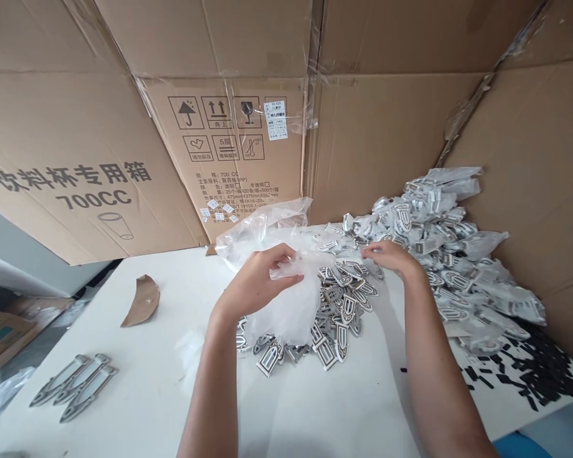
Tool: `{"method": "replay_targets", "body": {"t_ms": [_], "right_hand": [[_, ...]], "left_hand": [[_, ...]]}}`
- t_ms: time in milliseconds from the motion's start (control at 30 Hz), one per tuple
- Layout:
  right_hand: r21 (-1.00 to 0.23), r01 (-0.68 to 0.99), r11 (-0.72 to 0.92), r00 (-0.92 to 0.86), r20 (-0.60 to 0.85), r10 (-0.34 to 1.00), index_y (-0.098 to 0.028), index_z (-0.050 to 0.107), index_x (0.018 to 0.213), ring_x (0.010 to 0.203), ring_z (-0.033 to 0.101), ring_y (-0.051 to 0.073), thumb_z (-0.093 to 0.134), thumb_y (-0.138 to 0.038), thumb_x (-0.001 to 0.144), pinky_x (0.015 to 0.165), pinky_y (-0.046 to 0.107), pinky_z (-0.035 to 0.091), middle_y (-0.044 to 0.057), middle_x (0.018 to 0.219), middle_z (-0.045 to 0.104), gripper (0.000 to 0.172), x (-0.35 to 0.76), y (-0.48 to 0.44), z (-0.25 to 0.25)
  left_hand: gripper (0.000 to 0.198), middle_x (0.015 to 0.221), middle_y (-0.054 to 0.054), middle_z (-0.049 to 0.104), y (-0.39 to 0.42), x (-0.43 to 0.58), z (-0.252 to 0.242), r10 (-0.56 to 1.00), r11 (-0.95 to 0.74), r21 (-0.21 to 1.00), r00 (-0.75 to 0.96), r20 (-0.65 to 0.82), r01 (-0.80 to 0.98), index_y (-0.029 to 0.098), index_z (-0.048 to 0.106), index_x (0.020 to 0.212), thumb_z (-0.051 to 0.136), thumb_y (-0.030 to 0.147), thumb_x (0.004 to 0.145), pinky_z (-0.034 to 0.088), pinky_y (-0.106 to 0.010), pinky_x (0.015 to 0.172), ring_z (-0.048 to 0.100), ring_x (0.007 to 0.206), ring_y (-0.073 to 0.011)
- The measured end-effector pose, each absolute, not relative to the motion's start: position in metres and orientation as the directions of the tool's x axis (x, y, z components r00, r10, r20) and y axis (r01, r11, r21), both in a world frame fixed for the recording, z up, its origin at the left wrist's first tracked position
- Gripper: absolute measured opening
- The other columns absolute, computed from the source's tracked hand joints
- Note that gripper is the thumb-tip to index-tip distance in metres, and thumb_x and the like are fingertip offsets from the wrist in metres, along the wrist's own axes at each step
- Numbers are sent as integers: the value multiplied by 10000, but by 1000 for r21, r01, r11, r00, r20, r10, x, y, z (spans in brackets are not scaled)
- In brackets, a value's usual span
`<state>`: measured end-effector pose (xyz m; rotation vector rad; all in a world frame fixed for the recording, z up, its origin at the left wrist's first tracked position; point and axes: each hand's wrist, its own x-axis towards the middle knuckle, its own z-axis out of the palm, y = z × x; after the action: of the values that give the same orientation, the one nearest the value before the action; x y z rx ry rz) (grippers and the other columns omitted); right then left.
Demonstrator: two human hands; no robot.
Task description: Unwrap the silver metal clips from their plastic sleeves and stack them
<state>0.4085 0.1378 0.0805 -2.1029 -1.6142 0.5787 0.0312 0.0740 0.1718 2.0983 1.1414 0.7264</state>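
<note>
My left hand (270, 277) is closed on the edge of a clear plastic bag (284, 315), pinched between thumb and fingers. The bag hangs over a pile of small arched metal pieces (346, 308) with dark scroll patterns, hiding part of it. To the right, my right hand (389, 256) hovers above the far side of the pile, its thumb and fingertips drawn together. Whatever sits between those fingertips, if anything, is too small to tell. Behind my left hand lies more crumpled clear plastic (267, 226).
Bagged metal pieces (439, 248) are heaped on the right, with black strips (539, 369) scattered in front. Larger metal pieces (79, 385) and a torn cardboard scrap (143, 302) lie left on the white table (157, 394). Cardboard walls (386, 140) enclose the back and right.
</note>
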Motion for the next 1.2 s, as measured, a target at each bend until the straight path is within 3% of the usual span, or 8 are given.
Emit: {"method": "replay_targets", "body": {"t_ms": [100,233,433,567,667,867,1067,1200], "right_hand": [[-562,788,-253,188,-171,967,-240,827,744,739,747,238,779,-470,819,715,301,541,34,787,807,247,406,139,71],[-521,794,-315,280,-148,949,-228,766,680,751,735,280,825,-460,781,717,325,535,39,636,717,260,402,144,65],[-524,783,-336,444,92,891,-191,774,1004,1182,690,395,717,-425,857,1096,472,486,124,1019,768,282,411,148,73],[-662,736,-140,439,309,844,-206,598,1407,1329,601,386,884,-388,665,1193,488,452,147,1438,539,816,402,139,79],[-686,726,-46,383,349,855,-206,473,1525,1369,564,382,941,-309,582,1236,473,417,158,1495,380,1058,392,132,87],[-736,676,33,393,398,829,-285,599,1329,1327,558,357,942,-332,649,1180,491,472,102,1392,419,763,378,120,108],[-892,451,29,330,197,923,-267,630,1059,842,669,264,903,-486,704,689,417,597,101,1218,606,498,366,111,121],[-854,520,6,225,143,964,-258,695,1016,926,680,269,973,-538,625,771,409,588,98,1305,584,555,364,105,123]], "left_hand": [[187,1061,-5,736,74,33,171,863,-425,740,480,157,521,273,703,1063,779,384,934,509,-395,896,662,1036,-238],[186,1059,0,738,74,33,171,859,-438,730,484,167,524,277,698,1064,774,394,941,509,-392,894,663,1028,-236],[197,1060,0,737,73,31,171,865,-435,726,472,172,532,280,705,1083,777,399,943,508,-391,883,663,1023,-234],[197,1054,-3,739,73,32,171,862,-437,724,479,167,534,279,705,1079,770,408,945,513,-393,880,662,1023,-238],[207,1069,-16,747,72,32,172,861,-442,720,479,172,535,275,706,1080,763,421,944,522,-408,889,669,1029,-249],[207,1061,-18,750,72,31,174,860,-447,717,477,180,535,275,710,1087,759,421,948,533,-414,891,680,1025,-252],[196,1049,-17,753,72,33,173,856,-458,706,483,186,540,272,713,1070,764,416,947,542,-400,876,684,1004,-246],[198,1057,-13,752,72,32,173,856,-455,712,484,184,534,272,715,1067,767,423,950,543,-397,884,684,1007,-241]]}}
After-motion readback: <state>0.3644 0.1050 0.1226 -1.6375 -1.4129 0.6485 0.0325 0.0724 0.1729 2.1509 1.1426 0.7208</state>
